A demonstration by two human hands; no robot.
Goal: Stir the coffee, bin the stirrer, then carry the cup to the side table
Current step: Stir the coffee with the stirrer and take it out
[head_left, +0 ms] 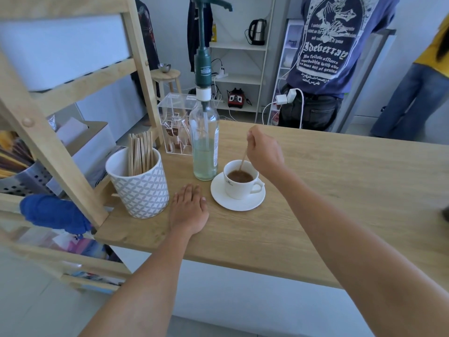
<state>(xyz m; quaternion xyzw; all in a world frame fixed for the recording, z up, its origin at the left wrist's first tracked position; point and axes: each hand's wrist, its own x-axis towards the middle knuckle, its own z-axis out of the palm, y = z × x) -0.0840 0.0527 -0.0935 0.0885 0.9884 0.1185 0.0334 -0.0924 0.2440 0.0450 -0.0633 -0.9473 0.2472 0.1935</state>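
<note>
A white cup (pixel 239 188) of brown coffee stands on a white saucer (pixel 224 203) on the wooden table (pixel 340 190). My right hand (pixel 263 154) hovers just above and behind the cup, fingers pinched on a thin wooden stirrer (pixel 243 159) whose lower end dips into the coffee. My left hand (pixel 189 210) lies flat on the table, palm down, fingers together, a little left of the saucer and touching nothing else.
A patterned mug (pixel 141 188) full of wooden stirrers stands left of my left hand. A syrup bottle with a green pump (pixel 205 147) and a clear sachet box (pixel 175 122) sit behind the cup. A wooden shelf frame (pixel 60 154) is at left. Two people (pixel 325 57) stand beyond the table.
</note>
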